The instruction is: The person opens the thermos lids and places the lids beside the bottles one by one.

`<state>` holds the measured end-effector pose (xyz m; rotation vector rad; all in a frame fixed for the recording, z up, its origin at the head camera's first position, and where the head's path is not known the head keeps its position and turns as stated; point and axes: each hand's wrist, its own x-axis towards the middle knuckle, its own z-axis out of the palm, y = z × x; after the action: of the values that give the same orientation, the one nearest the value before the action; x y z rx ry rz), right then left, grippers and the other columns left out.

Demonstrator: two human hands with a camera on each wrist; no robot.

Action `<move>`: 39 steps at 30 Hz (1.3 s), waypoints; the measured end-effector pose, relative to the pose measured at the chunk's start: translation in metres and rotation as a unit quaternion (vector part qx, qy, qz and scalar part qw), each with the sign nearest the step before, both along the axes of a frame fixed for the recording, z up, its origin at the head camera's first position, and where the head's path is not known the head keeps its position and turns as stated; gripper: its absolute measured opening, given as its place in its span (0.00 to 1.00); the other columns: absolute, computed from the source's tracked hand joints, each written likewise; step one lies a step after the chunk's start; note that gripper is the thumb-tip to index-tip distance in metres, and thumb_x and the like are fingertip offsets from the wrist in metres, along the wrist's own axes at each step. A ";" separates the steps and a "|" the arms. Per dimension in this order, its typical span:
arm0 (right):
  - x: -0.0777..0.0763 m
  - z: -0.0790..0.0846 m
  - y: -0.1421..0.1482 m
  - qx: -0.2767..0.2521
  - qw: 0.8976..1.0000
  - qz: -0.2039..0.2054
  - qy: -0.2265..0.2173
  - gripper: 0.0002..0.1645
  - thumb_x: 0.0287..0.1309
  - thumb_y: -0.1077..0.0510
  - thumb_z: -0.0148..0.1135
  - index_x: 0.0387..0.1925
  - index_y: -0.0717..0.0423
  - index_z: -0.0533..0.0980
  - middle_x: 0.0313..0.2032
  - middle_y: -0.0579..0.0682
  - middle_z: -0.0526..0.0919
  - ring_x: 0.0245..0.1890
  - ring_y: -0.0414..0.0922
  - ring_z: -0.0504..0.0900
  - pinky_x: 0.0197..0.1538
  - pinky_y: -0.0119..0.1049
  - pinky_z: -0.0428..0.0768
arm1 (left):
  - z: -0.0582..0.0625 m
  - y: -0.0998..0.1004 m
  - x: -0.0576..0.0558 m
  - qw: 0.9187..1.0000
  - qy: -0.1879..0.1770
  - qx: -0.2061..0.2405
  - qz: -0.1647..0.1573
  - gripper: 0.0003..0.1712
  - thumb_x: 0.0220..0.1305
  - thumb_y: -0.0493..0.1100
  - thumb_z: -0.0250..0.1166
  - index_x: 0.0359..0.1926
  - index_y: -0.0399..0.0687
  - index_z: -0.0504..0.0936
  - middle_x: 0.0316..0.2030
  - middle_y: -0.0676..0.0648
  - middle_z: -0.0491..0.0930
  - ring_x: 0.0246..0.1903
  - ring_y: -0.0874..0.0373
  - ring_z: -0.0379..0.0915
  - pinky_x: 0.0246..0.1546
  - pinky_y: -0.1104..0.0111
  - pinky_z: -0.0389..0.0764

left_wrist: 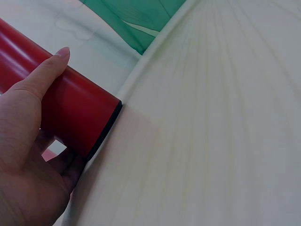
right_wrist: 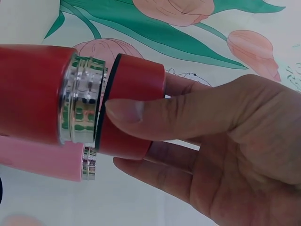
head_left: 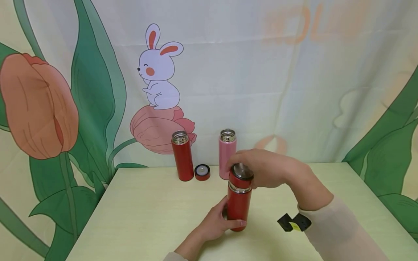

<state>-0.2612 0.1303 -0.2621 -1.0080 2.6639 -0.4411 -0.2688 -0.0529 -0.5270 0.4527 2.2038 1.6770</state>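
A red thermos bottle (head_left: pixel 239 206) stands near the middle of the table, its base touching the surface in the left wrist view. My left hand (head_left: pixel 213 223) grips the lower body, thumb across the front. Over the mouth, my right hand (head_left: pixel 266 168) pinches a red lid (right_wrist: pixel 136 84) with a steel-coloured top between thumb and fingers. Seen from the right wrist, the lid sits slightly tilted at the shiny threaded neck (right_wrist: pixel 80 103). A narrow gap shows on one side, and much of the neck is exposed.
Behind stand a second red bottle (head_left: pixel 184 159) with its steel mouth uncovered and a lidless pink bottle (head_left: pixel 225 152), partly hidden by my right hand. A red lid (head_left: pixel 202 172) lies underside up between them. A printed cloth (head_left: pixel 212 79) hangs behind the pale table (head_left: pixel 140 217).
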 end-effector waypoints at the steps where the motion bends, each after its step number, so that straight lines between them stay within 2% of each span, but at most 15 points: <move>1: 0.000 0.000 0.001 -0.004 1.000 -0.003 -0.003 0.35 0.52 0.70 0.76 0.57 0.38 0.78 0.54 0.40 0.81 0.57 0.45 0.81 0.58 0.44 0.84 | 0.000 0.000 0.000 1.000 -0.003 0.000 0.001 0.43 0.58 0.60 0.77 0.72 0.74 0.66 0.61 0.58 0.79 0.63 0.55 0.74 0.67 0.48 0.75; 9: -0.002 -0.001 0.012 -0.038 0.999 0.005 0.014 0.34 0.50 0.68 0.79 0.56 0.40 0.77 0.49 0.40 0.83 0.53 0.42 0.83 0.58 0.44 0.84 | -0.001 -0.001 0.000 1.000 -0.011 0.007 0.000 0.44 0.58 0.60 0.77 0.72 0.74 0.66 0.62 0.58 0.78 0.64 0.54 0.74 0.69 0.46 0.73; 16: -0.004 -0.005 0.023 -0.075 0.997 -0.007 0.012 0.38 0.47 0.69 0.78 0.57 0.38 0.78 0.50 0.36 0.84 0.54 0.41 0.83 0.58 0.46 0.83 | -0.001 -0.001 0.000 1.000 0.001 0.005 -0.001 0.44 0.58 0.60 0.77 0.72 0.75 0.66 0.62 0.57 0.79 0.64 0.54 0.74 0.69 0.47 0.73; 26: -0.006 -0.017 0.039 -0.118 0.992 -0.041 -0.001 0.36 0.50 0.64 0.80 0.59 0.43 0.75 0.51 0.41 0.84 0.55 0.47 0.82 0.54 0.42 0.85 | -0.001 -0.002 0.001 1.000 0.012 -0.001 0.003 0.45 0.57 0.59 0.78 0.72 0.74 0.66 0.62 0.58 0.79 0.64 0.54 0.75 0.70 0.48 0.72; 39: -0.009 -0.037 0.052 -0.173 0.982 -0.069 -0.029 0.37 0.51 0.61 0.80 0.60 0.47 0.69 0.56 0.48 0.81 0.56 0.51 0.82 0.57 0.44 0.86 | -0.001 -0.002 0.002 1.000 0.016 0.002 0.004 0.46 0.57 0.59 0.78 0.73 0.75 0.66 0.63 0.57 0.79 0.65 0.54 0.75 0.70 0.48 0.72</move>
<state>-0.2701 0.1820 -0.2994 -0.8806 2.6684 -0.9763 -0.2667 -0.0552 -0.5284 0.4744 2.2286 1.6889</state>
